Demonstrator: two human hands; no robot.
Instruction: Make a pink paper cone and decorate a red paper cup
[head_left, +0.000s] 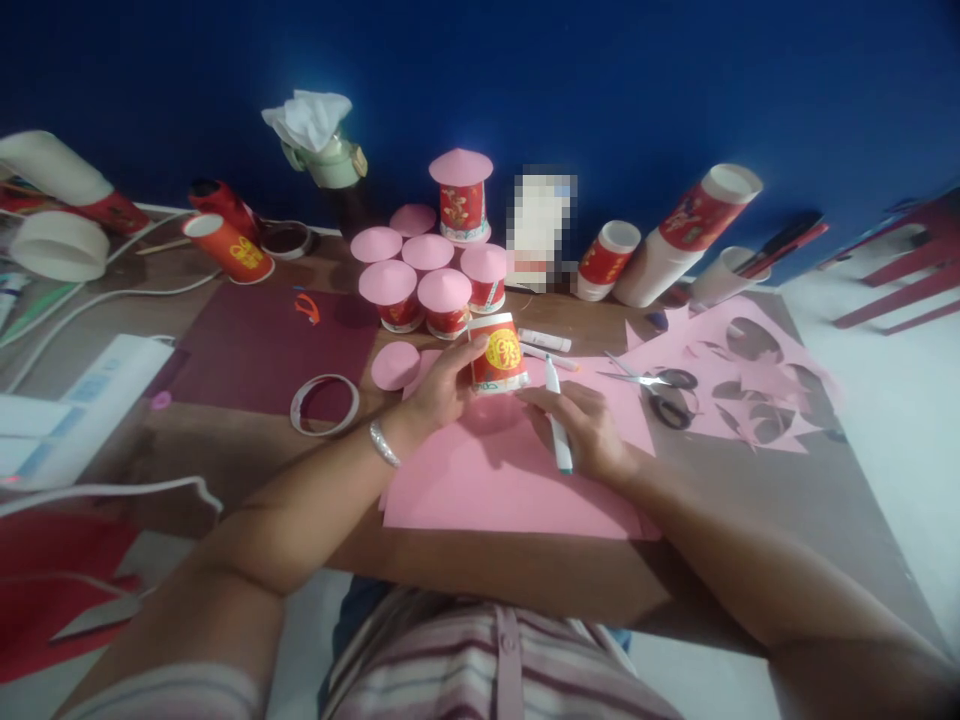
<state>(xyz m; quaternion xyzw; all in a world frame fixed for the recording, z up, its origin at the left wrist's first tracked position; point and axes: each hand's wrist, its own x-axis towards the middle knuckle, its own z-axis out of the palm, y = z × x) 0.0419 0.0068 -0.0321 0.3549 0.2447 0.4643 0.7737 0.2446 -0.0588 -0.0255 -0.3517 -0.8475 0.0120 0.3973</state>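
My left hand is closed around the side of a red paper cup with a yellow emblem, turned with its wide rim down. Between the fingers of my right hand is a white marker with a teal end, held upright just right of the cup. Both hands are above pink paper sheets. A pink paper disc lies left of the cup. Behind it stand several red cups topped with pink paper cones, one of them raised higher.
Scissors lie on cut pink scraps at right. A glue stick is behind the cup. A tape roll lies at left. Stacked paper cups, a pen cup and a bottle stand by the blue wall.
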